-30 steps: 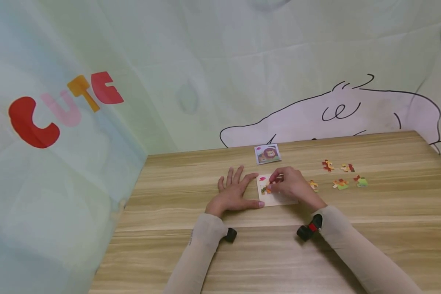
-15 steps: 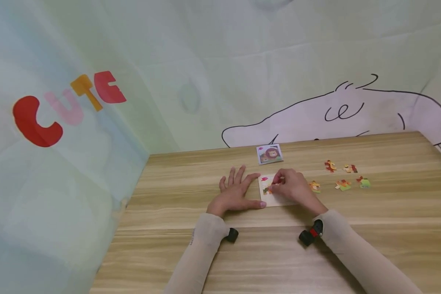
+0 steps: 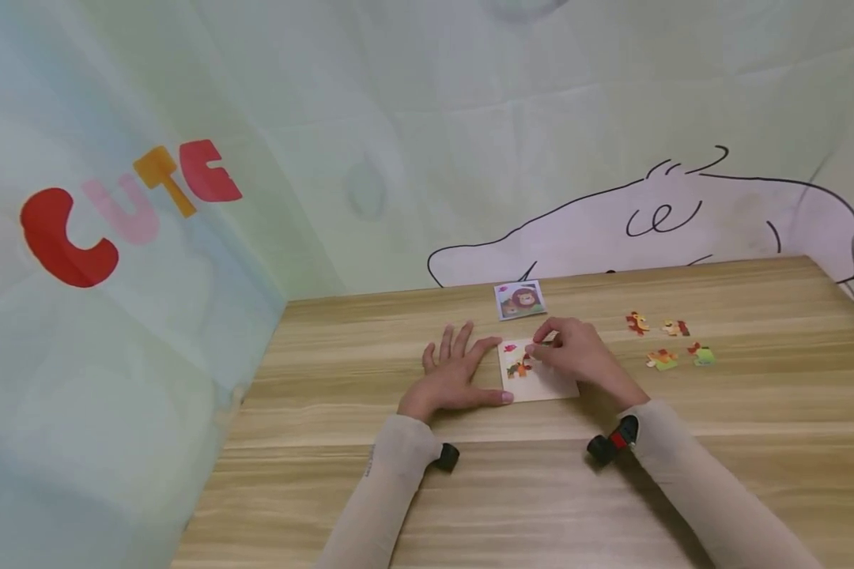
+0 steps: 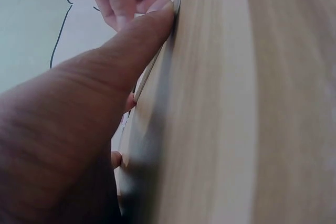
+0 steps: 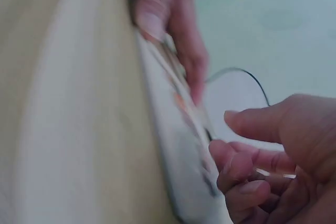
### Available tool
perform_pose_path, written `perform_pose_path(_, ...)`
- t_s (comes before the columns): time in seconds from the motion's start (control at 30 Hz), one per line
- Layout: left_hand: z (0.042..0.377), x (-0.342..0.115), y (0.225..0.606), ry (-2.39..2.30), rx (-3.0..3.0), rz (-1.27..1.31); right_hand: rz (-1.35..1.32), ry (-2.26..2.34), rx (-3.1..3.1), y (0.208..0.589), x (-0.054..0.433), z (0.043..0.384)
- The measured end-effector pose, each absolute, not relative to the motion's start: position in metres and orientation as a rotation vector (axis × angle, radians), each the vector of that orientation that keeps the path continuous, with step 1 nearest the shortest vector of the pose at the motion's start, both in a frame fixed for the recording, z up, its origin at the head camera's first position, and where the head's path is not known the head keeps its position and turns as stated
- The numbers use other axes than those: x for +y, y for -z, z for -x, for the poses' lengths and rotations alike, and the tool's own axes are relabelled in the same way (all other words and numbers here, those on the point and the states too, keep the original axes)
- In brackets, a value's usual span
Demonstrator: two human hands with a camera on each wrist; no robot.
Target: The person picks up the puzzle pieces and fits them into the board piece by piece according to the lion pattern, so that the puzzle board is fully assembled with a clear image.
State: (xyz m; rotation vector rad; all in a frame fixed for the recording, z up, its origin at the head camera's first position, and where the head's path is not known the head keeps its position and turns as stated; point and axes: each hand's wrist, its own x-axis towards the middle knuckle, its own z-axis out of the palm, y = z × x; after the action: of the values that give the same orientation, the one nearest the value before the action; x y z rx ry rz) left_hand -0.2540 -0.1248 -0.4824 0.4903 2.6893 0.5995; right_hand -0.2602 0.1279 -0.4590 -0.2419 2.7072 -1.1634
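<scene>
A pale puzzle board [image 3: 541,389] lies flat on the wooden table. Red print shows in its upper left corner, with coloured jigsaw pieces [image 3: 519,369] on its left part. My left hand [image 3: 451,379] rests spread beside it, thumb and index fingertip on the board's left edge. Over the board's upper middle hovers my right hand [image 3: 572,352], low, its fingertips close to the pieces. In the right wrist view, the right hand's thumb [image 5: 257,121] stands apart from the curled fingers, and no piece shows between them. That hand partly hides the board's right side.
A picture card [image 3: 519,300] with a lion lies behind the board. Several loose jigsaw pieces [image 3: 662,359] are scattered on the table to the right. A printed fabric backdrop [image 3: 370,197] rises at the table's back and left edges.
My right hand has shifted slightly right and back, uncovering more of the pieces on the board. The nearest loose piece on the right no longer shows. My left hand stays in place.
</scene>
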Motion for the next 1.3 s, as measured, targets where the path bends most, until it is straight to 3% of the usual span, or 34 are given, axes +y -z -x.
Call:
perform_pose_path(0.33,0.253,-0.128,0.487,-0.628,2.685,-0.51,0.249,1.224,2.763,0.441,0.169,0.266)
perform_pose_path(0.77,0.251,-0.126,0.481,-0.633,2.673,-0.508,0.067,1.285,2.795,0.431,0.223,0.27)
perform_pose_path(1.3,0.254,-0.127,0.483,-0.615,2.686,-0.519,-0.002,1.077,2.853,0.449,0.273,0.276)
